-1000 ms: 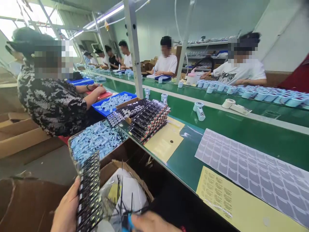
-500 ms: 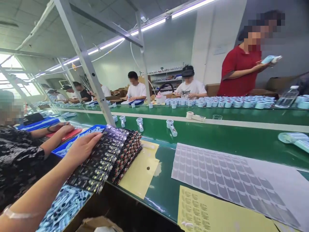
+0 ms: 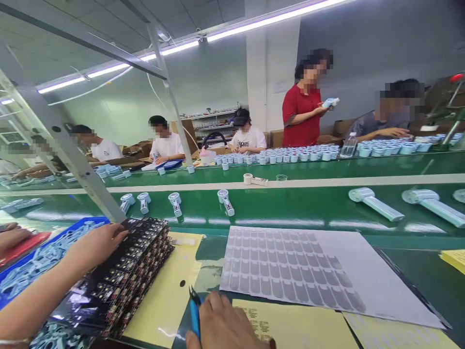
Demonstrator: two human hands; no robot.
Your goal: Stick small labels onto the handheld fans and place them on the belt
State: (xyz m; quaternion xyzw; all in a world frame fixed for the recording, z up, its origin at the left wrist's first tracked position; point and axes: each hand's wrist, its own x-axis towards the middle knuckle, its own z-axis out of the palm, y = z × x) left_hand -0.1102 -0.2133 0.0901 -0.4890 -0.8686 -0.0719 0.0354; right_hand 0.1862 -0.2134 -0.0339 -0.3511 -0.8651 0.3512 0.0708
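Note:
My left hand (image 3: 95,246) lies flat, fingers stretched, on a stack of black circuit-board strips (image 3: 127,271) at the near left of the green bench. My right hand (image 3: 225,327) is closed at the bottom edge around a blue-handled tool (image 3: 195,315), its dark tip pointing away from me. The tool sits over the edge of a yellow sheet (image 3: 167,295) with a punched hole. To the right lies a white sheet of grey stickers (image 3: 286,264). A yellow label sheet (image 3: 298,325) lies just in front of my right hand.
A blue tray of light-blue parts (image 3: 39,254) stands left of the stack, with another person's hand (image 3: 12,235) beside it. Light-blue handheld fans (image 3: 376,204) and small units (image 3: 225,201) ride the green conveyor. Several workers sit or stand across the line. A slanted metal post (image 3: 72,160) rises at left.
The view has swung to the right. My left hand stays on the strip stack. My right hand with the blue tool has come back into view at the bottom edge.

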